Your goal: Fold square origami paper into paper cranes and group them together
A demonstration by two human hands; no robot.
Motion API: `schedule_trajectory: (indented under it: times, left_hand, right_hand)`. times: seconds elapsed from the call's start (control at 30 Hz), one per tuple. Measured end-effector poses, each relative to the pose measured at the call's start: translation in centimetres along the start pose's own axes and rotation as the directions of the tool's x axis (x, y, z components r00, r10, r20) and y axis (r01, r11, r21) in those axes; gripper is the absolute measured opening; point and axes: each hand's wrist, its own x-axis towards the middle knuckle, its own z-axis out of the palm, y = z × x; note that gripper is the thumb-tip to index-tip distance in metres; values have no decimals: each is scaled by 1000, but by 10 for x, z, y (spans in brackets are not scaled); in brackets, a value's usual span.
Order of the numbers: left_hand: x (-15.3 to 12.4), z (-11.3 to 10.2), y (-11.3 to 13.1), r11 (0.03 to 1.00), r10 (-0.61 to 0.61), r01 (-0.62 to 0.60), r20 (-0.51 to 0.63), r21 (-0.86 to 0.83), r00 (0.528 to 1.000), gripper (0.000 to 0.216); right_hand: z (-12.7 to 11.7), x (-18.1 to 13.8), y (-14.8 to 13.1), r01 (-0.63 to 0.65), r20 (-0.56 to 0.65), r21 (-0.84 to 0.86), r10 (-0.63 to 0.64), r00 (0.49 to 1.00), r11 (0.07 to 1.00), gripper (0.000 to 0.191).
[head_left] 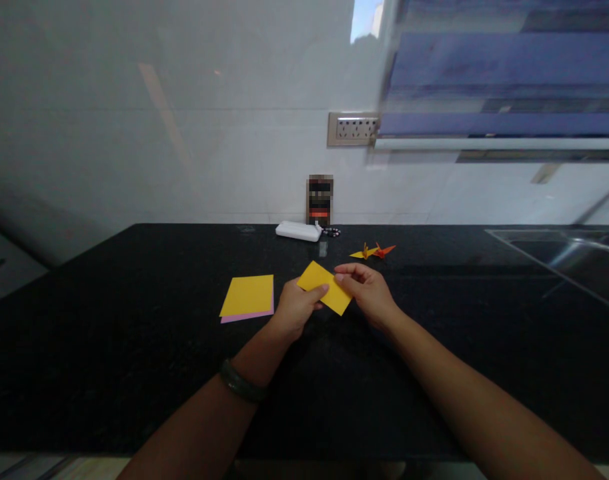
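A yellow sheet of origami paper, showing as a small rectangle, is held between both hands above the dark counter. My left hand grips its left side, with the thumb lying on top and the fingers underneath. At the upper right edge, my right hand pinches the paper between thumb and fingers. Left of my hands lies a stack of square paper, yellow on top with pink showing below. Behind my right hand stand a yellow paper crane and an orange paper crane.
On the black counter, a white power bank with a beaded strap lies near the wall. A blurred upright object leans there. A wall socket sits above, and a sink is at the right.
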Motion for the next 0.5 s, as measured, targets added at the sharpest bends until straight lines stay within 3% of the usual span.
schedule_trajectory:
  times: [0.2,0.37,0.5]
  left_hand:
    - [-1,0,4,991,14,-21,-59,-129,998,30]
    - [0,1,8,986,46,-51,-39,-158,998,35]
    - [2,1,9,978,50,-64,-74,-200,996,33]
  right_hand:
    - [1,-2,-2,-33,19,-105,35,999,994,22]
    - [-1,1,0,-6,-56,-83,2,998,997,15]
    - [-3,2,1,-3,-16,-87,2,1000,996,14]
